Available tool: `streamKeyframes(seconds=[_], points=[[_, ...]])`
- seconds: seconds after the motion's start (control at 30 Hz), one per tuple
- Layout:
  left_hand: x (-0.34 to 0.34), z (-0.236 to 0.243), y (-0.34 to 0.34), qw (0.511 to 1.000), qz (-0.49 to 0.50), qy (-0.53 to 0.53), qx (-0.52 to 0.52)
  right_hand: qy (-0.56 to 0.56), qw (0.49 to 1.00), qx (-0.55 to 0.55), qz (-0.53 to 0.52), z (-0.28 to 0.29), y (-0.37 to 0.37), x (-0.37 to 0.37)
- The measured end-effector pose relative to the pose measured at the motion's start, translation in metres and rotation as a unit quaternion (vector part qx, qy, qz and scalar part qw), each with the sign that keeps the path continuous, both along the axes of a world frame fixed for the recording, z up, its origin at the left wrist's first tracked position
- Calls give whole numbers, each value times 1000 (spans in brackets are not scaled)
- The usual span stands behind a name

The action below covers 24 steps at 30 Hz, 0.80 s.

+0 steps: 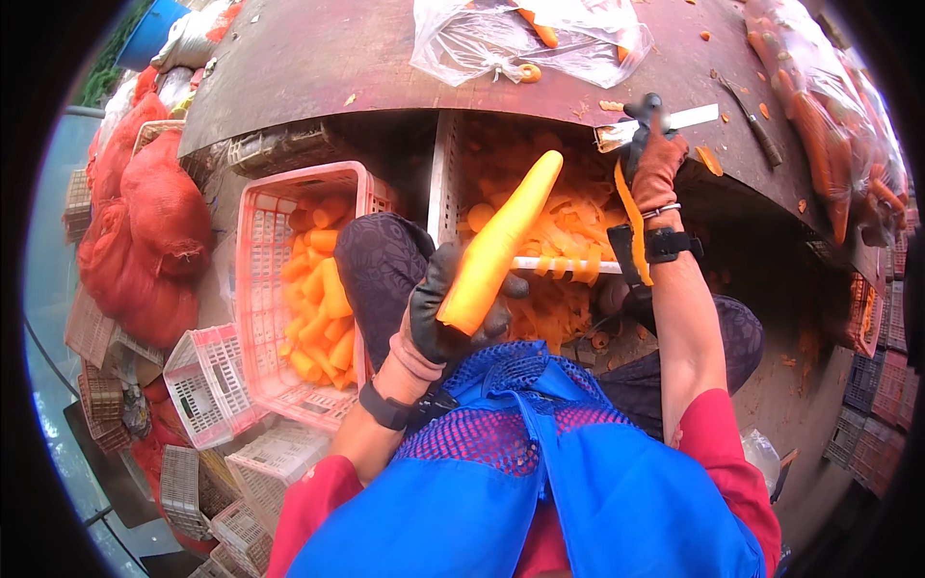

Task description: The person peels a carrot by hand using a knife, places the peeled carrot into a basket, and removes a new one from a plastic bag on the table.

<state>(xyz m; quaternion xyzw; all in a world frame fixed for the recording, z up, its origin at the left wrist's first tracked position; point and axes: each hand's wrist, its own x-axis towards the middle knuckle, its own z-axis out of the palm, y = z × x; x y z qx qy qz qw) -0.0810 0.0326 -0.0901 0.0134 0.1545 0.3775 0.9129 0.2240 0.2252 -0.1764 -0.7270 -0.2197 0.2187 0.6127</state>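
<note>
My left hand (448, 299), in a dark-palmed glove, is wrapped round the thick lower part of a smooth, bright orange carrot (501, 241). The carrot slants up and right, its narrow end pointing away from me. At the table's near edge, my right hand (658, 159), gloved in reddish brown and black, is closed; what its fingers hold is hard to make out. A long strip of carrot peel (631, 217) hangs beside that hand. A flat white piece (696, 116) lies by its fingers. Below the carrot, a white-rimmed crate (444, 178) holds heaped orange peelings (568, 217).
Left of my knee, a pink crate (252, 260) holds peeled carrots (323, 318). On the table (318, 63) lie a clear plastic bag (530, 39), a dark-handled knife (756, 125) and bagged carrots (819, 125). Red sacks (145, 231) and more crates (207, 380) stand at far left.
</note>
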Motion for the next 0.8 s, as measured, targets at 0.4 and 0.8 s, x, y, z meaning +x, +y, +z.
streamKeyframes(seconds=[0.4, 0.8], points=[[1, 7, -4, 1000, 3, 19, -24, 282, 858, 151, 402, 119, -189, -141], [-5, -18, -5, 992, -47, -113, -25, 51, 975, 77, 203, 15, -28, -53]])
